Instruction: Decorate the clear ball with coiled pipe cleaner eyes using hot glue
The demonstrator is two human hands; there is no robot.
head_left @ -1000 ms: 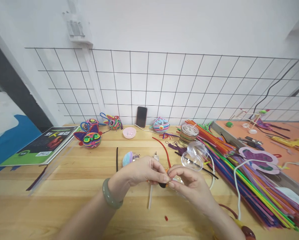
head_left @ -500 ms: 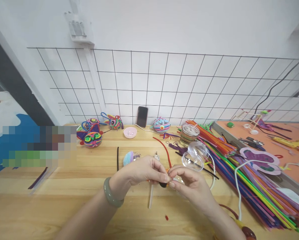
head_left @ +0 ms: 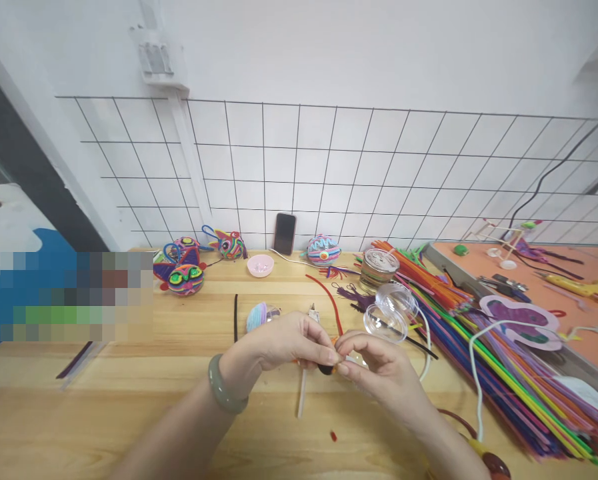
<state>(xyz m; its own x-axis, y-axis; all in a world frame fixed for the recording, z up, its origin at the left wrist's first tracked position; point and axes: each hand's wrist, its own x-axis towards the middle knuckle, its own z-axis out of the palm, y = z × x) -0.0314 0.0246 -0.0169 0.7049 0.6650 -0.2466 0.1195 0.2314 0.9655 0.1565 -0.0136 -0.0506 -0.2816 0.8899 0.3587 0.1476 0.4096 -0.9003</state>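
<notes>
My left hand [head_left: 299, 343], with a green bangle on its wrist, is closed in a pinch on a small black-and-orange piece [head_left: 326, 369], mostly hidden by the fingers. Thumb and forefinger of my right hand [head_left: 383, 367] pinch together at the edge of the same piece, their tips meeting the left fingertips. Behind the hands a red pipe cleaner [head_left: 333, 300] curves across the table. Partly covered by my left hand is a ball wrapped in pastel strands [head_left: 257, 317]. A whitish stick [head_left: 301, 399] lies below the hands, near a tiny red scrap [head_left: 333, 436].
Clear plastic shells [head_left: 386, 321] and a round clear container [head_left: 379, 269] stand right of centre. Bundled pipe cleaners [head_left: 499, 373] and a white cable [head_left: 473, 363] fill the right. Along the back are decorated balls [head_left: 186, 280], a pink bowl [head_left: 260, 267] and a phone [head_left: 285, 233].
</notes>
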